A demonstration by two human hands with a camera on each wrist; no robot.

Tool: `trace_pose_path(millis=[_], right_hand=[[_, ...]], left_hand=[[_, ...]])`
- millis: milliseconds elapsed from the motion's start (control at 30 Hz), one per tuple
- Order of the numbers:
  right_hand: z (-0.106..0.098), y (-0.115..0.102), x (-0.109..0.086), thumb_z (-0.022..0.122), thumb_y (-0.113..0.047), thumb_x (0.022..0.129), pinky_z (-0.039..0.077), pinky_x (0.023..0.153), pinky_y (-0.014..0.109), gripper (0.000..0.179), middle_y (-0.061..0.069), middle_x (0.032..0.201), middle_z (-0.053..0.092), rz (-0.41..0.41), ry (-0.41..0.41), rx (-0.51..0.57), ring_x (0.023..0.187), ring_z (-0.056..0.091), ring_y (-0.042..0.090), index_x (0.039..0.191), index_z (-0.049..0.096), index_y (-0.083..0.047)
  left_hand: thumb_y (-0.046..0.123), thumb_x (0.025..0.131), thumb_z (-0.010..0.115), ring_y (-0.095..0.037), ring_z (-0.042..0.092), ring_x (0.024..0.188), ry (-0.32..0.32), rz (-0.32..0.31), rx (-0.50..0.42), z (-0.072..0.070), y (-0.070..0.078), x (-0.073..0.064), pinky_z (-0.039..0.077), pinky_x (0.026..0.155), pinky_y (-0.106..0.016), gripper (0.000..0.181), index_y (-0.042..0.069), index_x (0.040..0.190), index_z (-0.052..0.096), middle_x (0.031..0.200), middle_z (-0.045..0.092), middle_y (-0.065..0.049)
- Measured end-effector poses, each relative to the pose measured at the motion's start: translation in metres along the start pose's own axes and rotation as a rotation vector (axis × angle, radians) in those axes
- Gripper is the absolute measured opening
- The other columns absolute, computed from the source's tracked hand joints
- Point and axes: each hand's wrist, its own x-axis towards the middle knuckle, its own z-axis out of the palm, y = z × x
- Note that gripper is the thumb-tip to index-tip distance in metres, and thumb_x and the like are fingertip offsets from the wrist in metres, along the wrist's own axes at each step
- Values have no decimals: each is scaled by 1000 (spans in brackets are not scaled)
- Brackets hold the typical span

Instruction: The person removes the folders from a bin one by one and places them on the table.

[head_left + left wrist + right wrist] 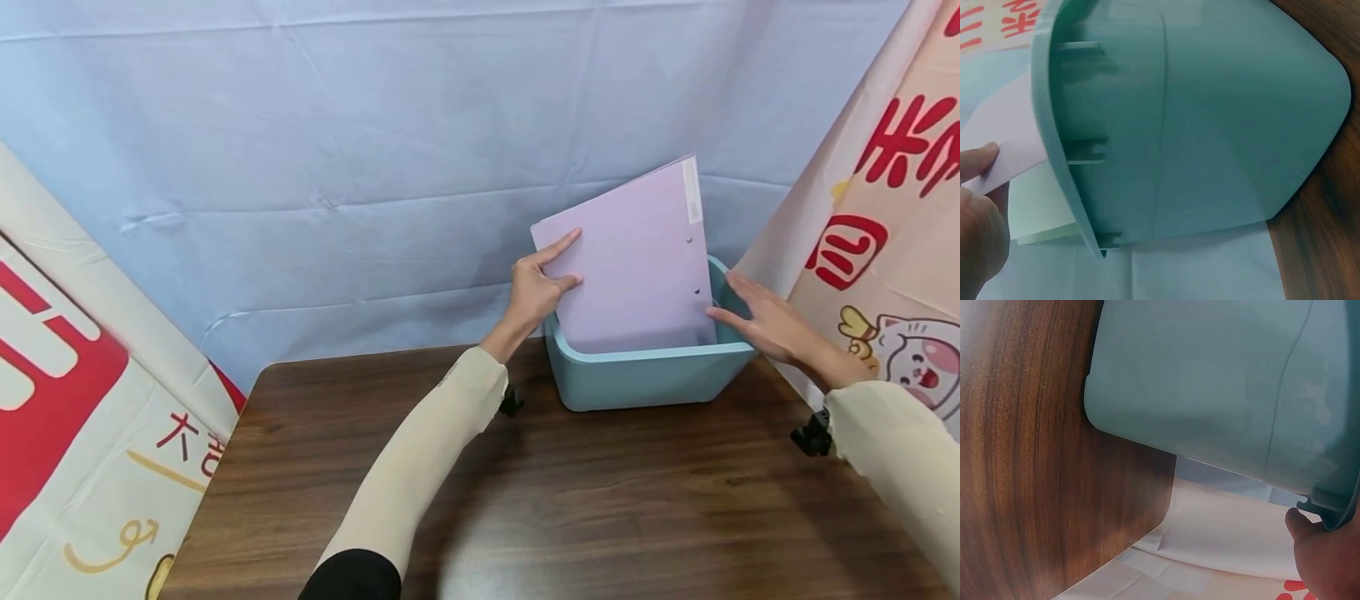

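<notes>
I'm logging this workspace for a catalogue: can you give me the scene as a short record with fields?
Left hand: holds the lilac folder by its left edge
Right hand: holds the right rim of the blue-green plastic bin
Folder position: tilted, lower part inside the bin, top above the rim
Surface: wood-grain table
Backdrop: pale blue cloth

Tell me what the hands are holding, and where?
The left hand pinches the purple folder by its left edge; the right hand grips the blue bin by its right rim.
</notes>
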Motion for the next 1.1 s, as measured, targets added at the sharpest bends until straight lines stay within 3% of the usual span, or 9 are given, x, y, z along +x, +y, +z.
trace_pose_path(millis=[400,600,1100], right_hand=[[1,1,-1,47,-57,107,11,114,85,98,35,171,0,-9,-13,10,155,3,59,167,-5,0],[0,-1,-2,47,-55,107,12,113,86,97,36,170,2,-15,1,7,154,5,61,167,-4,1],[2,4,1,46,-55,108,11,114,85,94,38,169,4,-30,8,7,154,7,61,167,0,3]], left_hand=[[-21,77,81,-6,57,137,138,64,-140,-9,5,-3,48,112,-25,70,11,138,71,144,67,-4],[-20,77,81,-4,57,136,176,60,-166,-14,8,-4,50,110,-26,72,12,141,69,144,67,1],[-26,73,81,-13,58,138,319,39,-314,-23,9,-9,54,108,-35,81,15,142,68,149,63,1]])
